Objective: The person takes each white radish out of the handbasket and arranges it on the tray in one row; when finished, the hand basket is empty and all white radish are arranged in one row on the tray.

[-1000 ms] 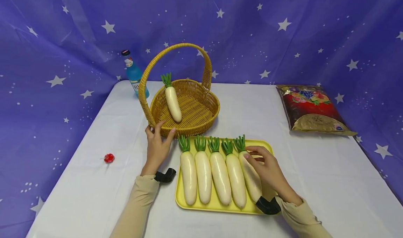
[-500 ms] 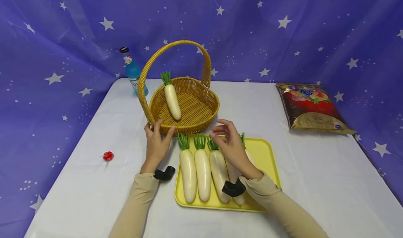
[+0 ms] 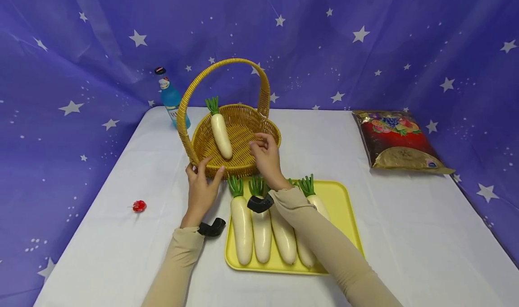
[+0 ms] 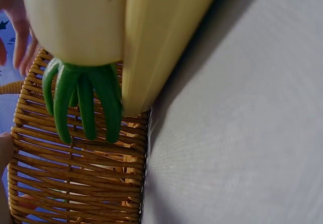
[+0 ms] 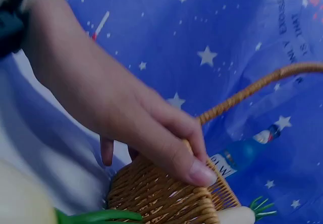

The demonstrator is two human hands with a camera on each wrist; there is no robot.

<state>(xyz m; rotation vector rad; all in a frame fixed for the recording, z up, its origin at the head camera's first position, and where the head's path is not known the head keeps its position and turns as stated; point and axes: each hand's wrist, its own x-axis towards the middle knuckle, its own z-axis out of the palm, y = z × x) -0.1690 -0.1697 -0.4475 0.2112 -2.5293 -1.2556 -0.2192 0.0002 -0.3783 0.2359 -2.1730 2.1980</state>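
Note:
In the head view a wicker basket (image 3: 243, 169) with a tall arched handle stands behind a yellow tray (image 3: 342, 208). One white radish (image 3: 220, 138) with green stalks leans inside it. Several more radishes (image 3: 242, 232) lie side by side on the tray, partly covered by the right forearm. My left hand (image 3: 201, 192) holds the basket's front-left rim, near the handle's foot. Over the basket's front-right rim reaches my right hand (image 3: 267, 158), fingers loosely bent with nothing between them. In the right wrist view its thumb (image 5: 199, 173) overlaps the woven rim.
A blue bottle (image 3: 172, 99) stands behind the basket's left side. On the left of the white-covered table lies a red lollipop (image 3: 139, 206); at the back right is a brown-red printed bag (image 3: 399, 140). A starry purple curtain (image 3: 308, 41) hangs behind.
My right hand has travelled left and away from me, from the rightmost radish across the tray to the basket. My left hand has stayed at the rim.

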